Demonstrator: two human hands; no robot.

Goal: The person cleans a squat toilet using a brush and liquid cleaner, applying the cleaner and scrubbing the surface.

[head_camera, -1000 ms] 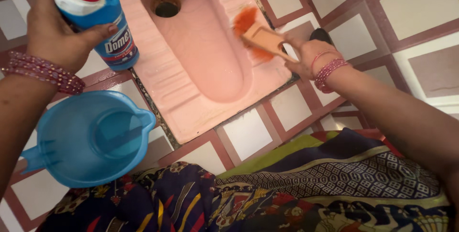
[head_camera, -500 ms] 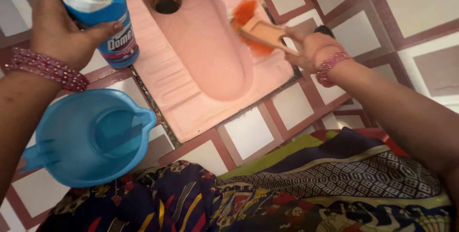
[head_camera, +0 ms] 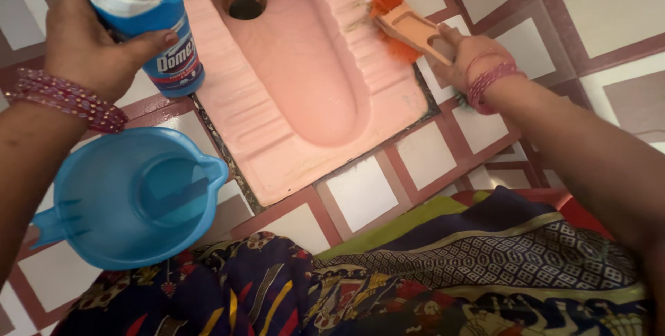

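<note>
Maroon-and-white floor tiles [head_camera: 360,190] surround a pink squat toilet pan [head_camera: 305,93] set into the floor. Her right hand [head_camera: 467,59] is closed around the handle of a scrub brush [head_camera: 405,24], its orange bristles pressed to the ridged footrest just beyond her fingers. Her left hand [head_camera: 90,38] clasps a blue cleaner bottle [head_camera: 149,21] with a red cap; below that wrist sits a blue plastic jug [head_camera: 131,197].

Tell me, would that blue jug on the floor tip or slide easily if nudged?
The blue jug looks like thin plastic, so probably light and easy to slide on the smooth tiled floor. Its wide, low body suggests it would rarely tip.
</note>
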